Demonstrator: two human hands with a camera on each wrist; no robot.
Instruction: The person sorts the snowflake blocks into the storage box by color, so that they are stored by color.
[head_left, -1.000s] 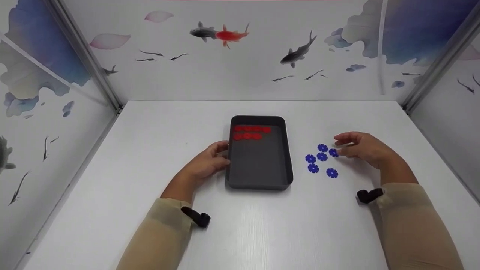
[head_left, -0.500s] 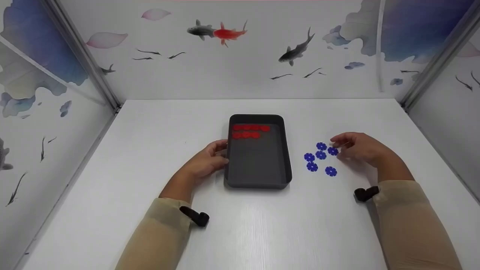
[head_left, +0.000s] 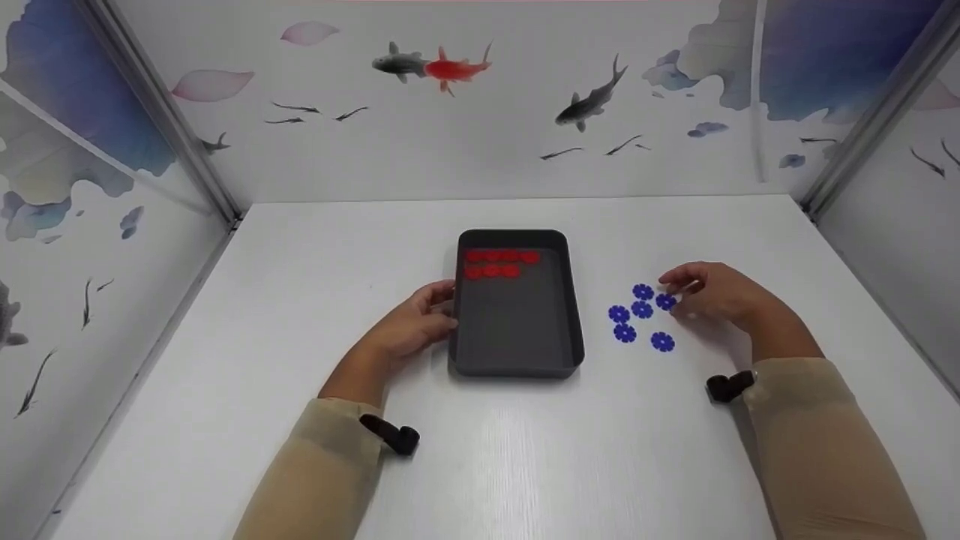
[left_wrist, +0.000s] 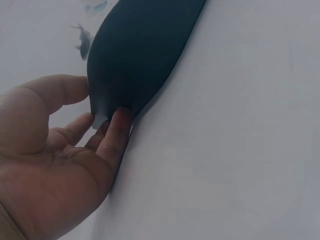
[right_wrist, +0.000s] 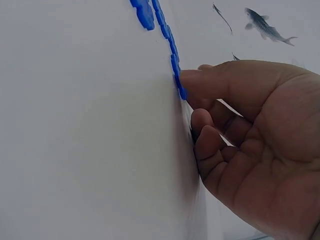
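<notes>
My left hand point(head_left: 414, 324) rests against the left outer wall of a dark grey tray point(head_left: 517, 372). In the left wrist view its thumb and fingertips touch the tray's side point(left_wrist: 142, 45). Inside the tray, several red discs point(head_left: 491, 271) lie in two rows at the far left. To the right of the tray, several blue notched, flower-shaped discs point(head_left: 642, 309) lie flat in a loose group. My right hand point(head_left: 712, 292) is at the rightmost blue disc point(head_left: 666, 301), its thumb touching the disc's edge. The index fingertip is bent just beyond that disc; the other fingers are loosely curled.
A white table point(head_left: 480, 450) bears everything. Behind it stands a white panel point(head_left: 480, 142) printed with fish, and printed side walls close in left and right. Black wrist mounts point(head_left: 390, 435) show below both hands.
My right hand has shifted slightly left, its index finger and thumb drawing closer around the rightmost blue disc. The left hand, tray and discs keep their places; the head view has shifted slightly.
</notes>
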